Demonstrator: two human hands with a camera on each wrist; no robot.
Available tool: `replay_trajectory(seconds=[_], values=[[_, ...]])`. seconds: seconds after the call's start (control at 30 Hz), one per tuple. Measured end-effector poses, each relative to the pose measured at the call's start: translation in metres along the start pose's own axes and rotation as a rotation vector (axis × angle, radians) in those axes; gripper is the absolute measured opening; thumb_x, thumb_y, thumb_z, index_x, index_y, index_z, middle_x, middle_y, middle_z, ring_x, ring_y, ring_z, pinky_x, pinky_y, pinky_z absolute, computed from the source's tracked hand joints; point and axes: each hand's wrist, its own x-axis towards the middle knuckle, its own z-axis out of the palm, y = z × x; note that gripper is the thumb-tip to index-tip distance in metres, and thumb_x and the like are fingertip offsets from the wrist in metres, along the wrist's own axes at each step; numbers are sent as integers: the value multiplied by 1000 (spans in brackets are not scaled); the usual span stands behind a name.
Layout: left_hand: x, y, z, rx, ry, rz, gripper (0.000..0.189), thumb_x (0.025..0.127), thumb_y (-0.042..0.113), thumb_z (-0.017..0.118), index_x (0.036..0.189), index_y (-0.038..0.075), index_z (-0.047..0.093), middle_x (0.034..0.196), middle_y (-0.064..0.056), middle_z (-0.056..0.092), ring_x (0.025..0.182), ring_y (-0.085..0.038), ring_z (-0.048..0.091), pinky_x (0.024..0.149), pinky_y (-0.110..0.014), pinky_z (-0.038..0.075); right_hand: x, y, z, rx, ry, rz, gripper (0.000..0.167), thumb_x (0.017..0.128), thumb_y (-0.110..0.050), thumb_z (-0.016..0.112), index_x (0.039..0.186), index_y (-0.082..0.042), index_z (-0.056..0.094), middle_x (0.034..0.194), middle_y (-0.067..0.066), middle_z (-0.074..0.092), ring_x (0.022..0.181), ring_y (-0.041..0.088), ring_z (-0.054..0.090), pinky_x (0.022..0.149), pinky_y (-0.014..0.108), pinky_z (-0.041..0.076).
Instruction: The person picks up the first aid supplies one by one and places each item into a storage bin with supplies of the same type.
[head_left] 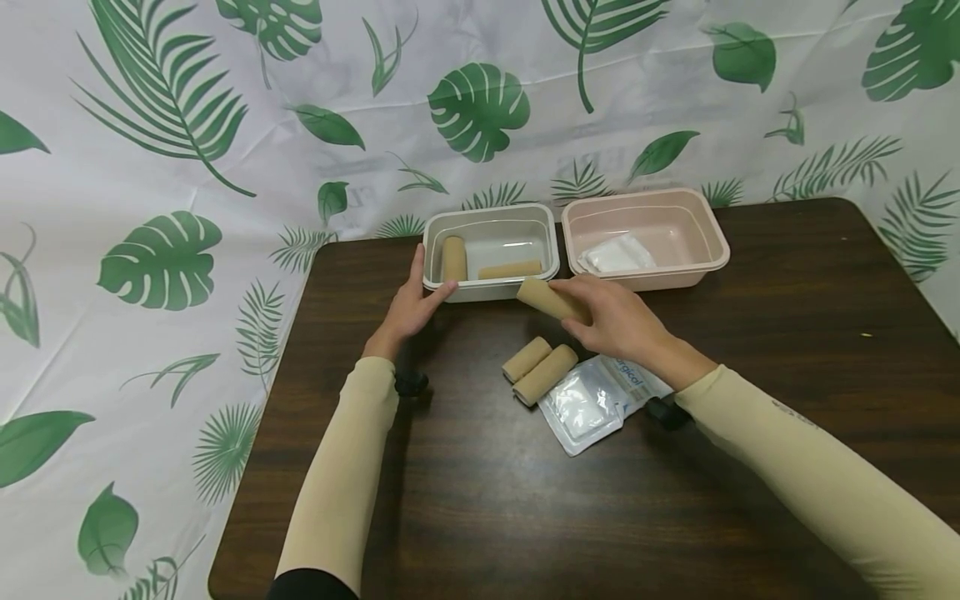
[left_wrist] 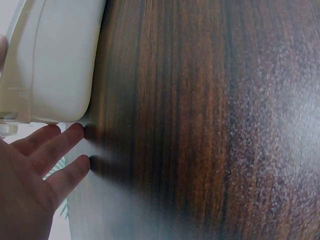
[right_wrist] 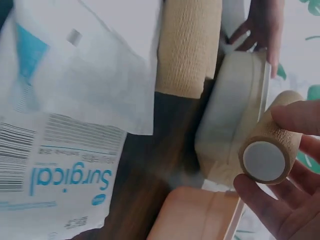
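My right hand [head_left: 621,315] grips a tan cohesive bandage roll [head_left: 547,300] just in front of the white tub [head_left: 491,292]. In the right wrist view, thumb and fingers go round this roll [right_wrist: 282,122], whose pale round end faces the camera. My left hand [head_left: 405,312] spreads over the tub's near left corner. Its straight fingers [left_wrist: 57,147] meet the tub's end wall in the left wrist view. Inside the tub, one tan roll [head_left: 453,260] lies lengthwise at the left and another [head_left: 510,270] lies crosswise along the front wall.
Two more tan rolls [head_left: 546,377] lie side by side on the dark wooden table [head_left: 465,500]. Flat packets [head_left: 583,404], one printed "Surgical", lie beside them under my right wrist. A pink tub [head_left: 678,280] holding white packets [head_left: 618,252] stands right of the white tub, before a leaf-print sheet [head_left: 480,117].
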Motion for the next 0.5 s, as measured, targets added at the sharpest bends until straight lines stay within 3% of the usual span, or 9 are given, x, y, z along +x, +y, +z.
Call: replay_trajectory(seconds=[0.13, 0.5], values=[[0, 0, 0, -2, -1, -2, 95, 92, 64, 52, 157, 34, -10, 159, -16, 23, 140, -39, 32, 110, -56, 25, 9, 2, 1, 1, 3, 2, 57, 87, -16, 75, 140, -10, 55, 123, 11, 61, 96, 26, 59, 79, 45, 48], [3, -3, 0, -6, 7, 11, 97, 90, 66, 53, 158, 31, -7, 159, -15, 26, 138, -37, 35, 109, -55, 28, 34, 1, 2, -10, 4, -16, 54, 88, -16, 73, 139, -9, 55, 124, 10, 60, 103, 27, 59, 87, 45, 46]])
